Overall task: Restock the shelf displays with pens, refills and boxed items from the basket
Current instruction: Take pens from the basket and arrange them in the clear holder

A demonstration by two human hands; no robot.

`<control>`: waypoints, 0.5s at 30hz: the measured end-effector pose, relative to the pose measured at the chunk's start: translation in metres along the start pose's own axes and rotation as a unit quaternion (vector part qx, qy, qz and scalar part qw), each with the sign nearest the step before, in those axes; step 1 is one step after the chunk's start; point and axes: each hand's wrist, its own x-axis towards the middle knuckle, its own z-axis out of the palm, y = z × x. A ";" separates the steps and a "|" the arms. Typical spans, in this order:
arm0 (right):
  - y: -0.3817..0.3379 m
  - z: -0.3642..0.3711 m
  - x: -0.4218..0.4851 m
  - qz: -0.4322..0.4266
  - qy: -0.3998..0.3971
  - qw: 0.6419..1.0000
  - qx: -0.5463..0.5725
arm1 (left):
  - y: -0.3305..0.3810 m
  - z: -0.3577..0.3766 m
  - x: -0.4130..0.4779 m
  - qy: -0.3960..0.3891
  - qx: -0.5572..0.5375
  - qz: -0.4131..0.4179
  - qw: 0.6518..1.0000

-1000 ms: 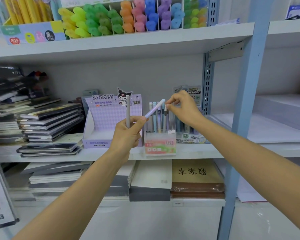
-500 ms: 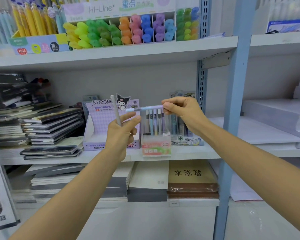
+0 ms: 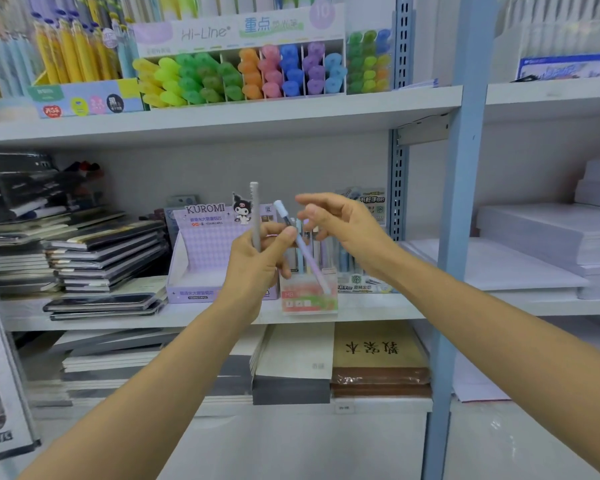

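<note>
right hand (image 3: 343,227) off pen (image 3: 307,260) — left hand (image 3: 254,268) grips

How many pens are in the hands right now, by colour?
grey pen: 1
lilac pen: 1
Total: 2, both held by the left hand; the right hand holds none.

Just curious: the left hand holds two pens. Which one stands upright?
The grey pen; it points straight up from the left hand, while the lilac pen slants down toward the right.
</note>
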 end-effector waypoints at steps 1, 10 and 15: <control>-0.004 0.002 0.001 -0.009 -0.004 1.000 -0.004 | 0.000 0.002 -0.002 -0.011 0.013 0.004 1.000; -0.013 -0.007 0.009 -0.018 0.036 0.999 0.015 | 0.003 0.007 0.000 -0.032 0.024 -0.019 0.999; -0.008 -0.025 0.020 -0.034 0.171 0.984 0.038 | -0.002 0.004 0.008 0.018 -0.016 -0.113 0.993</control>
